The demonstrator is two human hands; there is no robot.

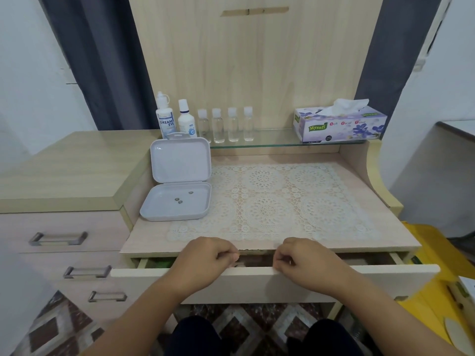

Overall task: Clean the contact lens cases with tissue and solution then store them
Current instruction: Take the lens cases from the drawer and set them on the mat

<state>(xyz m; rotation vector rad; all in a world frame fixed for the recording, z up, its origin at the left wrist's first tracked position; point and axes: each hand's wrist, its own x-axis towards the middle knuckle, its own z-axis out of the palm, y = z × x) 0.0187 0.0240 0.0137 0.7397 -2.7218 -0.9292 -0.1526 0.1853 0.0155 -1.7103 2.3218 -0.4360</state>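
I see my left hand [205, 263] and right hand [305, 263] with fingers curled over the top edge of the open drawer [257, 281]. The fingertips hide inside. What lies in the drawer is too dark to tell. Beyond my left fingers, on the counter [359, 201], the white case [177, 191] sits open.

Your pale wood surface [359, 201] carries a lace mat [270, 201] across its middle and an open white case [177, 191] at its left edge. Behind it, the glass shelf [272, 140] holds two solution bottles [164, 116], four small clear bottles [226, 125] and a tissue box [339, 127].
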